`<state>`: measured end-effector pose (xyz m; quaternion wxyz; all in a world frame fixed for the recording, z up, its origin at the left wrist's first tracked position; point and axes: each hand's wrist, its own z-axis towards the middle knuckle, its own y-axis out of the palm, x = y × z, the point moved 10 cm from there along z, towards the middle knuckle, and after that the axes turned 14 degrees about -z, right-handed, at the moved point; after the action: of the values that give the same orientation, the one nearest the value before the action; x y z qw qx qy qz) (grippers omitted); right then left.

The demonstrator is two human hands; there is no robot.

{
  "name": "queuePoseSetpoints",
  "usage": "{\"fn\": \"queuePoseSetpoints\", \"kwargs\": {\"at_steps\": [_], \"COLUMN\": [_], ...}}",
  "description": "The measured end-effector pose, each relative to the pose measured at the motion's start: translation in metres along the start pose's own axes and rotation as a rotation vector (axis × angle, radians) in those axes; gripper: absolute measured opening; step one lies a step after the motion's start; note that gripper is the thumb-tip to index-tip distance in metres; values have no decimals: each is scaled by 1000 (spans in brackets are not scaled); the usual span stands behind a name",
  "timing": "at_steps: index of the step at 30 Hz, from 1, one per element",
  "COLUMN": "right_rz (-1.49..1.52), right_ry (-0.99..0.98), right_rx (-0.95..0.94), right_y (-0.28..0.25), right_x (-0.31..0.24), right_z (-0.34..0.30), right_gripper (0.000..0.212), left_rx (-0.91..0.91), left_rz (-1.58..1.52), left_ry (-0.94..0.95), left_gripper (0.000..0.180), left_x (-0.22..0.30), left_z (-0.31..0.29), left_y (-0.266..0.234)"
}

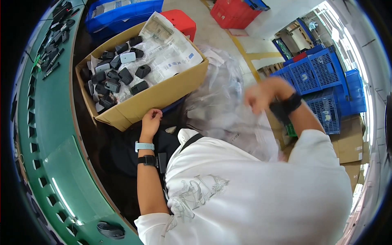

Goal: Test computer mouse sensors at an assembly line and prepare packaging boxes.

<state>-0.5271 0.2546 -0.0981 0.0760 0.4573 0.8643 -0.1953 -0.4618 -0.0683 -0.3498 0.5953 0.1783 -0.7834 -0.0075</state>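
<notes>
My left hand (151, 120) rests with curled fingers against the front wall of an open cardboard box (163, 96); a pale watch and a dark strap sit on that wrist. The box holds several small dark and grey devices (125, 75) and printed sheets in clear sleeves (171, 49). My right hand (261, 94), blurred by motion and wearing a black wrist strap, is raised over a heap of clear plastic bags (216, 94) to the right of the box. Whether it grips a bag is unclear.
A green conveyor (49, 122) curves along the left, with dark devices at its far end and one (110, 230) near the bottom. Blue crates (322, 77) stack at the right, a red crate (234, 12) and a blue bin (118, 14) behind. More cardboard boxes (351, 143) stand right.
</notes>
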Motion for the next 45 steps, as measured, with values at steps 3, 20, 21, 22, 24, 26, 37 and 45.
{"fn": "queuePoseSetpoints", "kwargs": {"at_steps": [3,20,21,22,24,26,37,45], "right_rz": [-119,-95,-108,-112,-85,56,550,-393], "right_ry": [-303,-1091,-656,-691,-1493,-1527,-1810,-1708], "right_rx": [721,1064,1364,1344,1330,1309,870,1756], "right_y": [-139,-277,-260,-282,-331,-344,-422,-354], "right_x": [-122,-376,-381,-374,-354,-356,-406,-472], "right_z": [-83,-215,-222,-208,-218,-205,-165,-117], "right_gripper": [34,42,45,45,42,41,42,54], "left_rx": [-88,731,799,859,813,800,1162,1234], "left_rz": [121,-35,92,218,432,650,-302,5], "left_ry": [194,789,680,573,623,638,992,1166], "left_gripper": [13,14,19,25,36,47,81,41], "left_x": [59,323,336,347,387,395,344,420], "left_z": [-30,-252,-272,-296,-336,-360,-382,-533], "left_y": [33,-106,-125,-139,-134,-127,-209,-115]}}
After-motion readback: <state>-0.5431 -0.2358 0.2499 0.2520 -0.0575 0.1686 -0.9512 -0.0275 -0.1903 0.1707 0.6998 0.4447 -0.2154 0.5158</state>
